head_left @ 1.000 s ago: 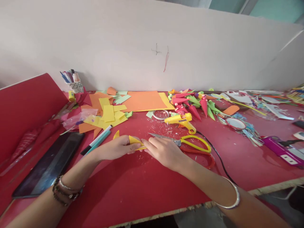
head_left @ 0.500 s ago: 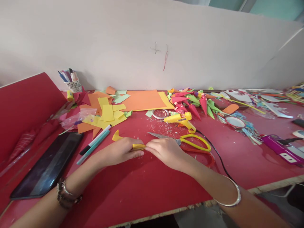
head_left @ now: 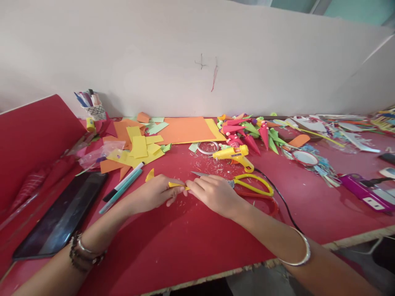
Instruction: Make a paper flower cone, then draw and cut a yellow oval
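- While a dark phone [head_left: 60, 216] lies at the left by the person's left forearm, two markers [head_left: 121, 189] lie just beyond that arm, leaving it little room to slide left.
- Yellow paper scraps [head_left: 140, 146] overlap at the far left, away from the fingers.
- The left hand [head_left: 151, 195] pinches a small yellow paper piece [head_left: 175, 185] between thumb and fingers, probably to steady it.
- Just right of it, the right hand [head_left: 216, 195] has its fingers bunched at the piece's other end; both seem needed to control something so small. Their exact grip is hidden.
- Scissors [head_left: 253, 184] lie partly behind the right hand, blades obscured, handles to the right.
- Beyond them sits a yellow glue gun [head_left: 231, 153], its black cord [head_left: 282, 199] running near and right, close to the right forearm.
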The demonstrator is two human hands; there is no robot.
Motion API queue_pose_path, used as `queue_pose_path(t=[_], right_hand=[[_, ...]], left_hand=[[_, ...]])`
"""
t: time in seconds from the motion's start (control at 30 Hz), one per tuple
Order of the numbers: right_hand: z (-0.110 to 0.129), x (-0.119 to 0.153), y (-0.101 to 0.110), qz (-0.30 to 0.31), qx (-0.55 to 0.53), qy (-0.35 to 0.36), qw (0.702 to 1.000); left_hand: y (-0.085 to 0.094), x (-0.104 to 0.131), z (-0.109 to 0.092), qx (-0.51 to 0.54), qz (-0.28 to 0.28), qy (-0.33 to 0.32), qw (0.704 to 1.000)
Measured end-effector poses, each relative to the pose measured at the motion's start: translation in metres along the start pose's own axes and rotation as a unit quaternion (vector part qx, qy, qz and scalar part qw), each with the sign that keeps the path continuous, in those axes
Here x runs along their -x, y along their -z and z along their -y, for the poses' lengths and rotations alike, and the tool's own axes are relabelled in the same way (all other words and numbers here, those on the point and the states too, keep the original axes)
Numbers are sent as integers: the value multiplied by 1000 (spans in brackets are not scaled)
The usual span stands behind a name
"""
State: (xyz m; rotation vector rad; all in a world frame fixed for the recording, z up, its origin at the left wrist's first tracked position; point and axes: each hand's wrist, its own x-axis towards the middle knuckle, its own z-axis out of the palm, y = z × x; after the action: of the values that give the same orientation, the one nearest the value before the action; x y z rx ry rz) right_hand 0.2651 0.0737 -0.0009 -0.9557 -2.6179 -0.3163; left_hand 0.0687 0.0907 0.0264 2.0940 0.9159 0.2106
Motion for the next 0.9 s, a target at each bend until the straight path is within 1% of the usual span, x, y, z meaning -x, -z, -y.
queue_pose_path(t=[0.07,0.1,0.2,0.3,0.4,0.47,0.57,0.63,0.73,0.8,0.87,0.9], right_hand=[[1,-1,2,-32,40,25,998],[1,-1,3,-38,49,32,998],[1,0,3,-16,41,32,999],[1,2,-1,25,5,8,1000],[0,2,-2,67,-34,-31,997],[0,2,0,93,-60,-54,992],[-2,0,8,120,-102,-77,985],[-4,0,13,136,-142,-86,977],[-7,0,20,159,-215,-101,958],[-9,0,23,173,-267,-113,941],[-11,-1,24,186,-310,-121,924],[-11,-1,23,189,-323,-124,919]], left_hand=[[0,2,0,61,17,36,997],[-1,3,0,82,25,50,995],[-2,3,-1,93,38,50,994],[-3,1,-1,26,23,9,999],[-5,-1,-2,-95,3,-29,995],[-6,-1,-3,-205,-12,-41,978],[-8,-1,-7,-370,-40,-66,926],[-10,-1,-9,-439,-47,-92,892],[-11,0,-11,-492,-48,-130,859],[-12,0,-12,-512,-44,-142,846],[-12,0,-13,-519,-34,-141,842],[-11,0,-13,-515,-28,-133,846]])
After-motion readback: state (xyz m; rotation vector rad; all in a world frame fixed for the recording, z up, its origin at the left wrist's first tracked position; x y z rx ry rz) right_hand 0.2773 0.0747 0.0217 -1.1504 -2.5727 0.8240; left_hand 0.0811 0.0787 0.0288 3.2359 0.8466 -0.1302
